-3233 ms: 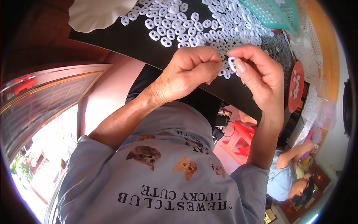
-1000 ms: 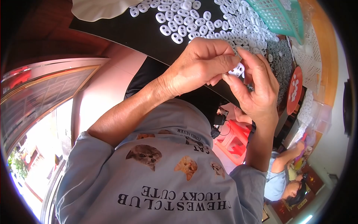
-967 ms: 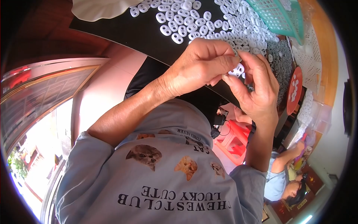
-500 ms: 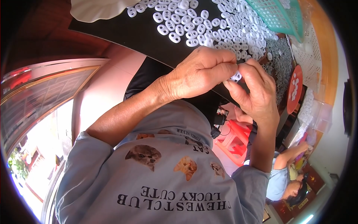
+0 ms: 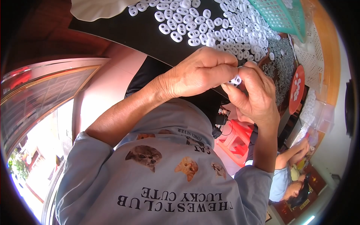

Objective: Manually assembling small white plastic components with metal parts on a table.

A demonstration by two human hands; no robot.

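Between my two hands sits a small white oval plastic piece with two holes (image 5: pixel 236 80), partly covered by fingers. My left hand (image 5: pixel 206 73) is closed in a pinch at its left side. From the right, the thumb and index finger of my right hand (image 5: pixel 258 92) close on the same piece. Whether a smaller part is also between the fingertips is hidden. Just beyond my hands, many like white pieces (image 5: pixel 182 29) lie loose on a dark table (image 5: pixel 123 35). A heap of small grey parts (image 5: pixel 280 52), too fine to make out singly, lies to the right.
A green plastic basket (image 5: pixel 279 17) stands at the far right, and a pale scalloped dish (image 5: pixel 98 10) at the far left. An orange-red plate (image 5: pixel 296 98) holds some white pieces. Below the table is a red stool (image 5: pixel 240 139). Another person (image 5: pixel 282 182) works at the right.
My right thumb and fingers have shifted slightly left and down around the white piece, which has tilted a little. My left hand stays almost in place. The other person's hands have moved.
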